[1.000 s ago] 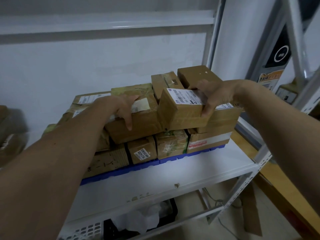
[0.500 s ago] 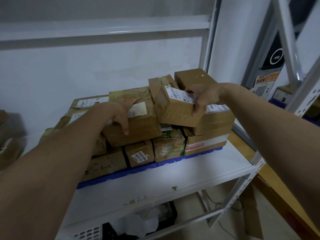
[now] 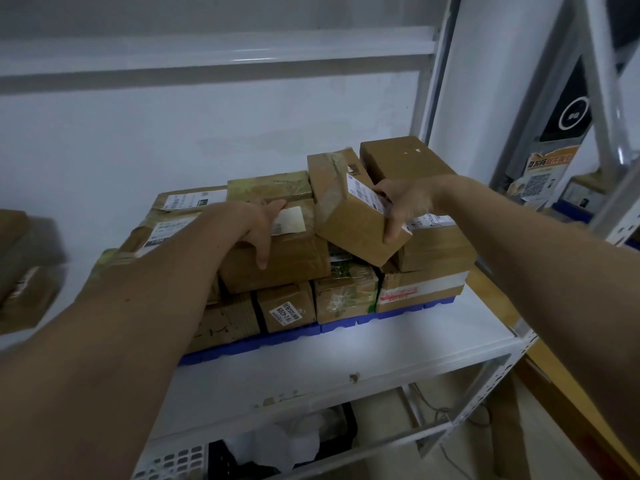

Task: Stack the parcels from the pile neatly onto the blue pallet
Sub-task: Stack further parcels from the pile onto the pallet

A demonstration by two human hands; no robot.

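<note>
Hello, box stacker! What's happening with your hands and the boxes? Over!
Right hand grips a tilted parcel, not yet flat. Left hand steadies the wide parcel beside it. Blue pallet nearly full; taller parcels crowd behind.

blurred: boxes [image 3: 24, 268] at left edge | hidden: blue pallet [image 3: 346, 326] (only front rim shows) | labels unreadable

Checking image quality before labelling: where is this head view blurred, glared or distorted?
Head view: dim overall; boxes at the left edge are smeared; a glare streak sits on the upper shelf beam; wide-angle bends the shelf upright; the tilted parcel in the right hand reads sharp.
</note>
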